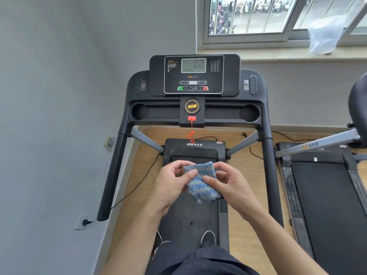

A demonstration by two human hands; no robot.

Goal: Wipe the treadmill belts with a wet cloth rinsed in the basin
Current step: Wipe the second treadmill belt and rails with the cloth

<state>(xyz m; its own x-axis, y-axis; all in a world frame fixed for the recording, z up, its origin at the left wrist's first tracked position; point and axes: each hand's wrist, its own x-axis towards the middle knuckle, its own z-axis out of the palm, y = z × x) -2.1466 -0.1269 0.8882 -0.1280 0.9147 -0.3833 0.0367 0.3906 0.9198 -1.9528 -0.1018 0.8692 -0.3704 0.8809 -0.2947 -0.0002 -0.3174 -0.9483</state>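
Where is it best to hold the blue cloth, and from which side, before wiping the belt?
Its upper part, from both sides: the left hand and right hand pinch the cloth there, thumbs on the near face. It is soft and folded, its lower end hanging free above the belt, so a two-sided hold should keep it spread.

From here, the fluffy blue-and-white striped cloth (202, 185) covers pt of the black treadmill belt (188, 215) below it, and the left hand (170, 179) and right hand (232, 185) pinching it hide its side edges. Both forearms run off the btm edge. Dark trousers (198, 262) cover the backs of the white-soled black shoes (208, 238). Small print on the black console panel (194, 74) is too tiny to read. The second black treadmill (327, 195) is cut off at R and btm. The rounded black thing (358, 110) at far R is cut by the edge, can't tell what. Beyond the grey-framed window (248, 14), all blur.
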